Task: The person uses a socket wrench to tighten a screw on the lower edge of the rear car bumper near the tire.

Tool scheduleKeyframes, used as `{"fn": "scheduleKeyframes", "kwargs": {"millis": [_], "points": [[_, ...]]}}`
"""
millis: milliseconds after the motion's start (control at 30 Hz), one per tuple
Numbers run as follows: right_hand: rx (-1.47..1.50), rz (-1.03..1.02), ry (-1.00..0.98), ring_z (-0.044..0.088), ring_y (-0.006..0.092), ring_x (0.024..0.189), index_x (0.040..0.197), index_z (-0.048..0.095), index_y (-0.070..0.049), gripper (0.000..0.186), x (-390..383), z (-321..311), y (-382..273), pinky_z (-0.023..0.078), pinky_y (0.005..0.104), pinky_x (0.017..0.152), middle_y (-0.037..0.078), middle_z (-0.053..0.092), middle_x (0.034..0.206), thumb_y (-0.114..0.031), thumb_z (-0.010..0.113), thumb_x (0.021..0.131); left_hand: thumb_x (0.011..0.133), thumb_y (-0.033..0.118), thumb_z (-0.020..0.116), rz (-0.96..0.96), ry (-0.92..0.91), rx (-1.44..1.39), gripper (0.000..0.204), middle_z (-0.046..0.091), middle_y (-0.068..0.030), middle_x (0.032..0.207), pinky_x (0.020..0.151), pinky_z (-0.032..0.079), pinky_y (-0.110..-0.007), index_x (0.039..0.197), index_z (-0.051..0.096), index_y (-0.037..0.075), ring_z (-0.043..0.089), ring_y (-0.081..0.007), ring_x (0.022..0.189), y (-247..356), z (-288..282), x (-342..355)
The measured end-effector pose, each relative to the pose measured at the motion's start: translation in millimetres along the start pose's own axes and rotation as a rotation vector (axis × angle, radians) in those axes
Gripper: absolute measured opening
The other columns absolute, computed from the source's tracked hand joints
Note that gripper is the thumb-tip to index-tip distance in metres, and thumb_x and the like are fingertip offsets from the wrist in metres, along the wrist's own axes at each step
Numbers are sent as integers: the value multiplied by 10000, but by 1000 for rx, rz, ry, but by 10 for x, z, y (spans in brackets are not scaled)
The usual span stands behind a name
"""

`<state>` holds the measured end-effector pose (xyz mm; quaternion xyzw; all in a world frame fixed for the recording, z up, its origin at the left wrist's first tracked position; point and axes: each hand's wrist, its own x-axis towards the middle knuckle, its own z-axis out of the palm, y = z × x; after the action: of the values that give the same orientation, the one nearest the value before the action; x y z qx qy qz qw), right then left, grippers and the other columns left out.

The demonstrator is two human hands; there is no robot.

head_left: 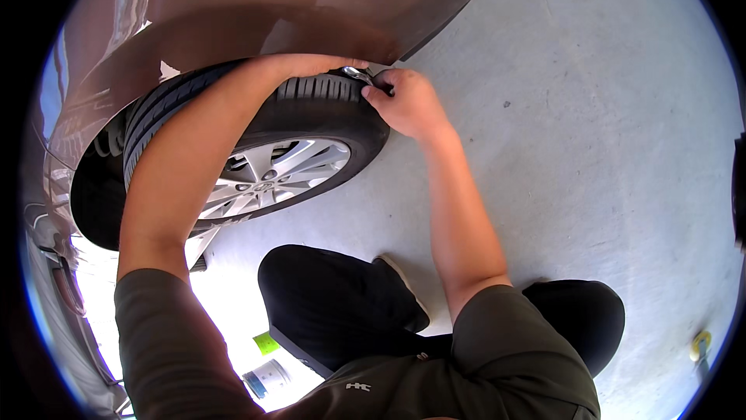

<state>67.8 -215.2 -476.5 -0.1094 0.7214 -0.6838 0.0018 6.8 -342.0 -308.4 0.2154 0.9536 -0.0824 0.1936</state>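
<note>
A car's front wheel stands turned outward in its arch, with a black tyre and a silver spoked rim. My right hand is closed, thumb and fingers pinching a small shiny metal wrench at the arch's lower edge. The wrench's rounded head points left, just above the tread; its exact type is hard to make out. Over the top of the tyre reaches my left arm, and my left hand lies along the lip of the brown bumper, close to the wrench head. Its fingers are mostly hidden.
Grey floor spreads to the right of the car. My bent knees are below the wheel. A white tub and a bright green item sit at the lower left. A yellow round object lies at the far right.
</note>
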Motion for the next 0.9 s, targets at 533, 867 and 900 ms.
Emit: {"fn": "scheduleKeyframes", "kwargs": {"millis": [533, 867, 900], "points": [[111, 243, -304, 689, 300, 767, 943, 754, 43, 370, -34, -230, -263, 536, 416, 730, 175, 713, 792, -320, 738, 877, 948, 366, 700, -33, -85, -54, 473, 652, -91, 1345, 1045, 463, -405, 1330, 656, 92, 597, -245, 1212, -8, -42, 25], [-77, 143, -172, 683, 379, 1019, 1062, 756, -53, 235, -36, -133, 30, 538, 469, 876, 171, 731, 1032, -222, 681, 916, 1090, 258, 369, -522, -522, -995, 566, 307, -99, 1671, 1312, 169, -468, 1608, 308, 37, 273, -230, 1548, -282, 106, 66], [-29, 121, -157, 681, 382, 1018, 1062, 756, -55, 226, -19, -118, 88, 535, 472, 876, 173, 730, 1035, -215, 675, 926, 1088, 257, 377, -519, -498, -921, 570, 309, -102, 1668, 1316, 156, -459, 1609, 306, 36, 267, -227, 1551, -287, 92, 51]]}}
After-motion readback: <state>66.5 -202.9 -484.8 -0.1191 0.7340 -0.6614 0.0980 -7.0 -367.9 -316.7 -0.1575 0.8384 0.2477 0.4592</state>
